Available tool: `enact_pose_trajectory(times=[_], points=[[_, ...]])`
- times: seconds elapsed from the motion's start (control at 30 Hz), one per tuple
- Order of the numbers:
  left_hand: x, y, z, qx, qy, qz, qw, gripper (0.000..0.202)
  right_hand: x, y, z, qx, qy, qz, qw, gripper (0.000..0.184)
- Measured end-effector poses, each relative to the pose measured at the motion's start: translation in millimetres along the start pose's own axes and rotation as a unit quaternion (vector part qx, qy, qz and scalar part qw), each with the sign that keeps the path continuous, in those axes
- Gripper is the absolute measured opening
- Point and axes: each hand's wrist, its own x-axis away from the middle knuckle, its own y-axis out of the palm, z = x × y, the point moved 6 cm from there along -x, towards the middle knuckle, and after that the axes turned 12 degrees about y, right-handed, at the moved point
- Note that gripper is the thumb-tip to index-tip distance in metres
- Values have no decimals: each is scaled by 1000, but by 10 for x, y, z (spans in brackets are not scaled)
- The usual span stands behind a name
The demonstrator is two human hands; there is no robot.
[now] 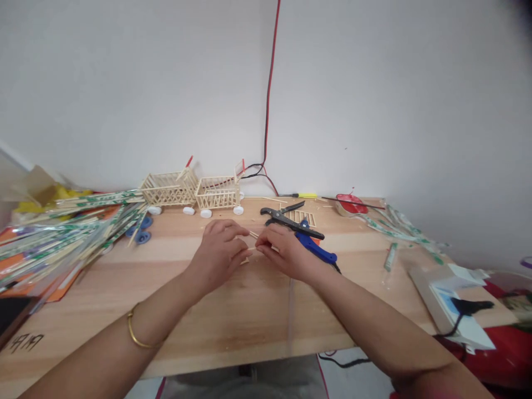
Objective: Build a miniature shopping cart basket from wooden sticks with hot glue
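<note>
Thin wooden sticks (253,235) lie between my two hands, just above or on the table; their shape is partly hidden by the fingers. My left hand (220,254) is closed, with bent fingertips at the left ends of the sticks. From the other side, my right hand (282,250) pinches the sticks between thumb and fingers. Just beyond my right hand lie black-handled cutters (293,223) and a blue glue gun (316,248). A small ladder-like stick panel (308,219) sits partly under the cutters.
Two stick-built carts (218,194) with white wheels stand near the wall. Bundled sticks in plastic wrappers (83,233) and blue wheels (143,237) are at left. A red-topped roll (351,205), wrappers (399,224) and a white box (440,305) lie at right.
</note>
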Motion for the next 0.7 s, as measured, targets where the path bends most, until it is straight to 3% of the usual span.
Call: enact_pose_trajectory(times=[0.13,0.27,0.43,0.57,0.7], points=[[107,-189,-317,-1,-49,-9,999,18,-60,70,-51,58,30,-43,997,7],[351,-152,-456,34,-73,-45,996,16,-197,195,-78,84,58,-111,989,9],[535,19,-406,89,-99,-54,990,13,-409,396,-91,59,-7,-131,990,11],[520,41,-371,81,-93,-47,991,14,-488,466,-74,15,-54,-104,993,10],[489,47,-358,63,-84,-39,994,12,-478,481,-85,33,-72,-135,988,10]])
